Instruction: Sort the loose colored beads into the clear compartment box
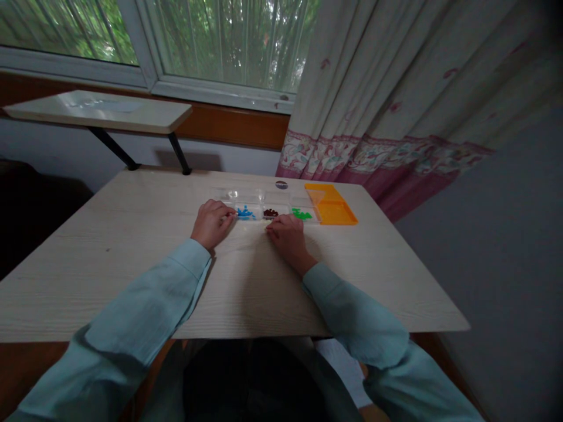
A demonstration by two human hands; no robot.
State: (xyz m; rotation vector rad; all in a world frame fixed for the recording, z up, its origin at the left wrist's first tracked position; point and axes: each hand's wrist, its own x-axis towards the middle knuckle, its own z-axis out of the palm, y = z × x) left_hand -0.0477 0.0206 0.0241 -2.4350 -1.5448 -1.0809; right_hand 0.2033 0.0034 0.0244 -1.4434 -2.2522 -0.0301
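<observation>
A clear plastic compartment box (263, 202) lies near the far side of the table. Small blue pieces (245, 213), dark brown pieces (270, 213) and green pieces (301, 214) sit in separate front compartments. My left hand (212, 223) is at the box's left end, its fingers pinched together just left of the blue pieces. Just in front of the brown pieces, my right hand (288, 237) is low over the table with thumb and fingers closed. Whatever either pinch holds is too small to make out.
An orange tray (336, 210) adjoins the box's right end. Behind the box lies a small dark oval object (281, 184). A raised white shelf (101, 111) on black legs stands at the back left. A curtain (352, 129) hangs behind the table (145, 258).
</observation>
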